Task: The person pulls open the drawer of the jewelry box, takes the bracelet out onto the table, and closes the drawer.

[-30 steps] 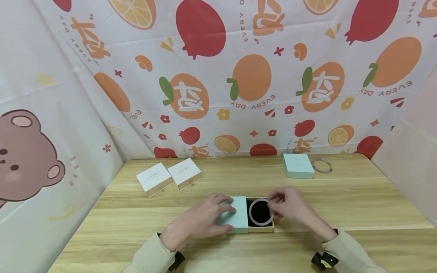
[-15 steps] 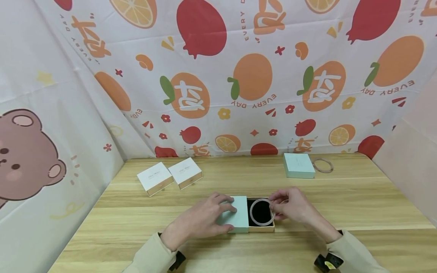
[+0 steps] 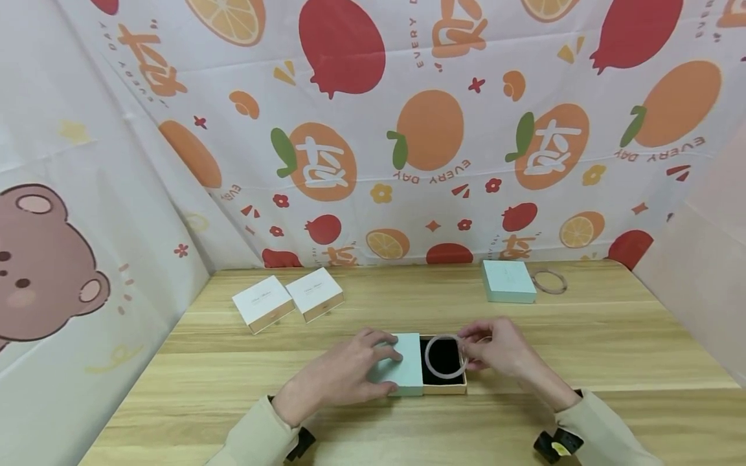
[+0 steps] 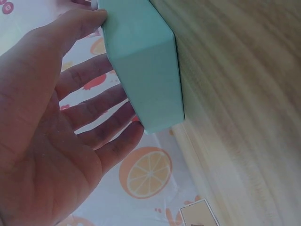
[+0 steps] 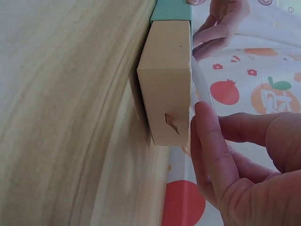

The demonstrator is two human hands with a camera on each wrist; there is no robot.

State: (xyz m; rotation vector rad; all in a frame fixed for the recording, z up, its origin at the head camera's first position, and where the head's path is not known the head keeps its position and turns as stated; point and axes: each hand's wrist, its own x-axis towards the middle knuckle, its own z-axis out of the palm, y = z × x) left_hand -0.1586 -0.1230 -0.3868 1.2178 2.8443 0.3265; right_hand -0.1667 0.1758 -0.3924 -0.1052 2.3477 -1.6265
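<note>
A mint-green sleeve (image 3: 406, 372) covers the left part of a drawer-style jewellery box, whose tan inner tray (image 3: 444, 390) with black lining is pulled out to the right. My left hand (image 3: 344, 367) rests on the sleeve, thumb near its front edge and fingertips on its top; the left wrist view has this sleeve (image 4: 146, 80) from its closed end. With my right hand (image 3: 498, 349) I pinch the right side of a pale translucent bangle (image 3: 445, 376), slightly tilted over the tray. From the right wrist, the bangle (image 5: 202, 84) shows edge-on beside the tray (image 5: 165, 84).
Two white boxes with tan sides, one white box (image 3: 263, 301) and another white box (image 3: 315, 291), lie at the back left. A mint-green box (image 3: 509, 281) sits at the back right, a second bangle (image 3: 550, 282) beside it. Fruit-print cloth (image 3: 431, 213) hangs behind the wooden table (image 3: 204, 388).
In my right fingers the bangle has risen slightly from the tray and shifted toward its back edge. My left hand has stayed on the sleeve.
</note>
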